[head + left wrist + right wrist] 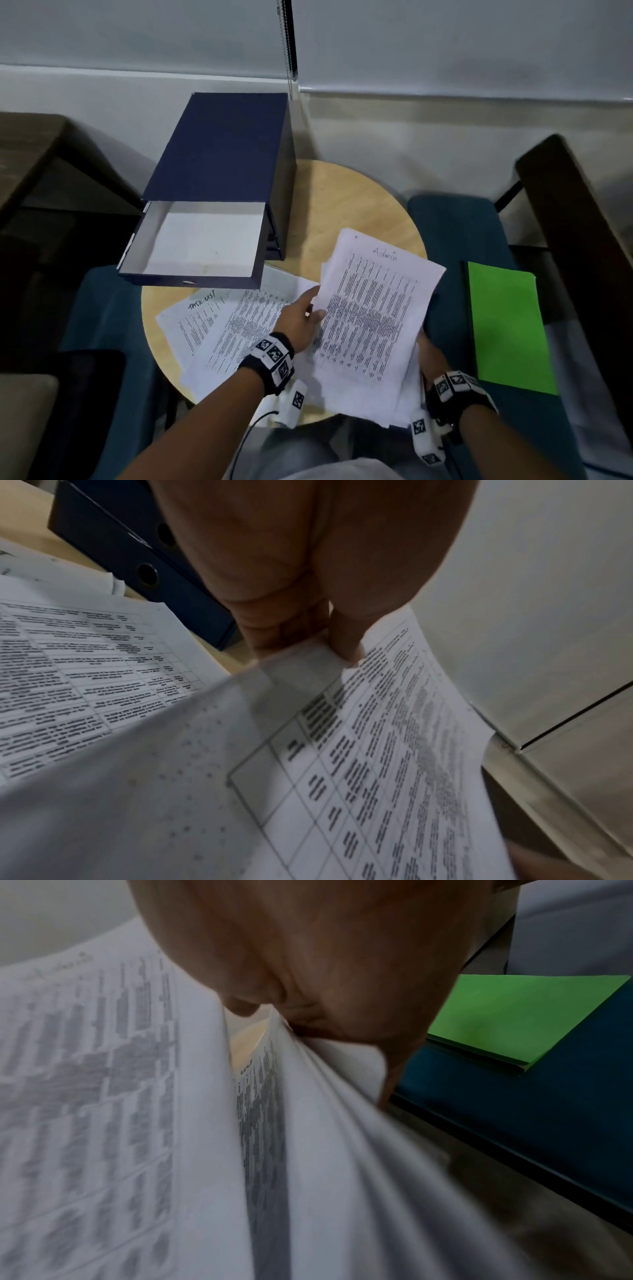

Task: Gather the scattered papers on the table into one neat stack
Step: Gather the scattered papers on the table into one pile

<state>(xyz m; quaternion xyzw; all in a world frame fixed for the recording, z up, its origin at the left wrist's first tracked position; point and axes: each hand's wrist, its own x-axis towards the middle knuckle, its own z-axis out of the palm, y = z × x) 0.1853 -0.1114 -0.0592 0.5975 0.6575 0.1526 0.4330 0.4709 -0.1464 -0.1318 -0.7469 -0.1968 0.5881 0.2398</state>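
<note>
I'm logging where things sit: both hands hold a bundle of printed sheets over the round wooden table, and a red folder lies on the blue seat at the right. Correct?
One detail is wrong: the flat folder is bright green, not red, as the head view shows. The rest stands: the left hand and right hand hold the bundle of printed white sheets over the round wooden table.

Papers [373,308]: thin matt white paper w/ black print, soft creases where gathered. Surface [346,198]: pale wood, smooth, satin finish. Box file [222,147]: navy matt board, white card lining. Folder [507,325] by surface's right edge: bright green matt card. Chair seat [448,219]: teal cloth.
</note>
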